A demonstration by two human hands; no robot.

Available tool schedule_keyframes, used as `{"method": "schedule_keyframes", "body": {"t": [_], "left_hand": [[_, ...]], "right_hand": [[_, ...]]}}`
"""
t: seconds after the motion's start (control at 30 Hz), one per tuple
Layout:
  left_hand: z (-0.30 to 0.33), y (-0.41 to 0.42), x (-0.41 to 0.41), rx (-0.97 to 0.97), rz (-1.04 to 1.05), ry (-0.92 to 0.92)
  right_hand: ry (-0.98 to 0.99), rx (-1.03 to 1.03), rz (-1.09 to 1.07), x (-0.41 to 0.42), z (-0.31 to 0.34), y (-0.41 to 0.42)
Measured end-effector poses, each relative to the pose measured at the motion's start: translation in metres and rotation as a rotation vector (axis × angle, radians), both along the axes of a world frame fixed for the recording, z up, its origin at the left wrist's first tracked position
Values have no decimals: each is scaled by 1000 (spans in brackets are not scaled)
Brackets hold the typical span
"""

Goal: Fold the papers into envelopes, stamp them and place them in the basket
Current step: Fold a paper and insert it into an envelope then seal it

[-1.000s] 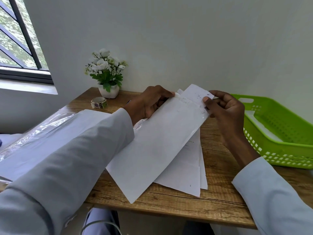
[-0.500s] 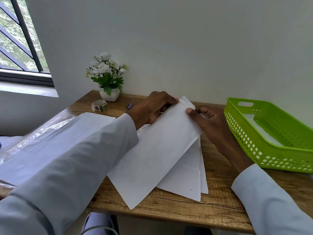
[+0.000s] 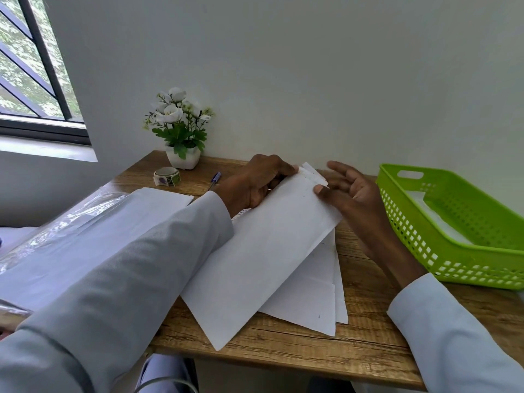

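A folded white paper [image 3: 261, 251] lies slantwise on the wooden table [image 3: 360, 344], on top of a few more white sheets [image 3: 312, 296]. My left hand [image 3: 255, 185] grips its far left corner with curled fingers. My right hand [image 3: 348, 191] presses the paper's far right edge with the thumb, its fingers spread and raised. A green plastic basket [image 3: 442, 251] stands at the right with a white envelope [image 3: 436, 219] inside. A roll of stamps [image 3: 167, 176] sits at the back left.
A white pot of white flowers [image 3: 181, 129] stands against the wall. A pen [image 3: 214, 179] lies behind my left wrist. A stack of paper [image 3: 158, 197] and a clear plastic sleeve [image 3: 62, 219] lie at the left. The window is far left.
The top flap of the paper was folded down flat. My right hand let go of the flap, moved down and spread its fingers.
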State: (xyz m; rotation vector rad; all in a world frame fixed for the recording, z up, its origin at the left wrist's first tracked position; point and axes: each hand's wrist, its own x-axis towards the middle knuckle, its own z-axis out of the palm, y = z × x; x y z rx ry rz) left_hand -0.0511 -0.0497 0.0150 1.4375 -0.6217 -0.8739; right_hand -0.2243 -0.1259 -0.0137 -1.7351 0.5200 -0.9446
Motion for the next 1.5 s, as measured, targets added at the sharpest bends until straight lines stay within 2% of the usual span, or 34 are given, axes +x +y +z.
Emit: {"method": "schedule_keyframes", "body": {"t": [0.07, 0.13, 0.27, 0.37, 0.5, 0.8, 0.9, 1.1, 1.2, 1.37, 1.5], "left_hand": [[0, 0, 3, -7, 23, 18], [-1, 0, 6, -18, 53, 40], [-5, -2, 6, -60, 84, 106], [-10, 1, 6, -56, 24, 137], [-13, 7, 4, -45, -142, 112], [-25, 12, 15, -66, -191, -52], [-30, 12, 14, -50, -169, -82], [-25, 6, 9, -41, -36, 19], [-20, 0, 8, -5, 11, -16], [-18, -3, 9, 94, -18, -47], [-20, -4, 5, 19, -93, -24]], "right_hand": [[-62, 4, -100, -1, 1, 0], [-115, 98, -132, -3, 0, 0], [-106, 410, 20, -3, -5, 3], [-117, 502, 47, 1, -9, 3], [-101, 507, 35, 4, -9, 1], [-120, 445, -75, 4, -10, -8], [-73, 396, -80, 4, -10, -8], [-39, 330, -97, 5, -9, -8], [-16, 290, -101, 5, -10, -8], [-24, 278, -111, 5, -10, -9], [-6, 316, -86, 8, -6, -12]]}}
